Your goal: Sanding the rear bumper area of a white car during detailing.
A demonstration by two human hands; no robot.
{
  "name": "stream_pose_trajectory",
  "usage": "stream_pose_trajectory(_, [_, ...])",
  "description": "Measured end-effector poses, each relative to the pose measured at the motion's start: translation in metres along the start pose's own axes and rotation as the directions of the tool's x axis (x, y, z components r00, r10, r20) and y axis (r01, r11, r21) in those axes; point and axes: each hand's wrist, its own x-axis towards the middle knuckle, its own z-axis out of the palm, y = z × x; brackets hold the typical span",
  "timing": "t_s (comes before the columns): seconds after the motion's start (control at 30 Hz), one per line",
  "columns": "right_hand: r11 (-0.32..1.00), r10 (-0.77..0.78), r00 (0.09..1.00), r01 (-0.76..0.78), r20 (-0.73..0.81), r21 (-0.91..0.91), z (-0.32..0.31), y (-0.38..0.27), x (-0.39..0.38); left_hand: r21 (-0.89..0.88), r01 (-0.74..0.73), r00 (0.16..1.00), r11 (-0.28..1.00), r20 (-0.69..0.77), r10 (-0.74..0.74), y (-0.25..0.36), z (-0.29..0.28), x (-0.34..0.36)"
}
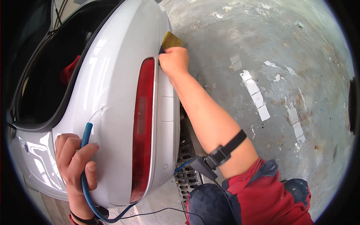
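My left hand (73, 165) is closed round a blue hose (87, 133), whose end points up past my fingers. A thin trickle of water runs from it onto the white car's bodywork (112, 93). Farther off, my right hand (175, 62) grips a squeegee with a yellowish, see-through blade (171, 39) by its dark handle, at the car's edge beyond the long red tail light (143, 127). Its blade stands out past the fist; whether it touches the car I cannot tell.
The car's dark window (48, 82) lies on the left. A wet grey floor (232, 45) with bright reflections spreads to the right. Beneath the car's edge lies a perforated metal grating (187, 183). The hose loops under my left wrist, and a thin black cable (161, 212) runs near my knees.
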Motion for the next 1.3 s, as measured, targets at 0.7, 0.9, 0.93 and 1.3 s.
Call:
stream_pose_trajectory(0.7, [0.783,-0.135,0.900,0.354,0.415,-0.512,-0.062,-0.044,-0.154,-0.053,0.033,0.999,0.998,-0.036,-0.034,-0.002,0.001,-0.001])
stream_pose_trajectory(0.9, [0.892,-0.179,0.904,0.316,0.389,-0.324,-0.050,-0.051,-0.086,-0.042,0.099,0.995,0.994,0.010,-0.099,-0.002,0.002,-0.003])
stream_pose_trajectory(0.93, [0.908,-0.172,0.909,0.296,0.379,-0.297,-0.050,-0.049,-0.074,-0.074,0.081,0.997,0.994,0.024,-0.079,-0.002,0.003,-0.003])
stream_pose_trajectory(1.3, [0.882,-0.300,0.897,0.390,0.325,-0.265,-0.042,-0.036,-0.085,-0.058,0.068,0.997,0.996,0.038,-0.065,-0.004,0.001,-0.004])
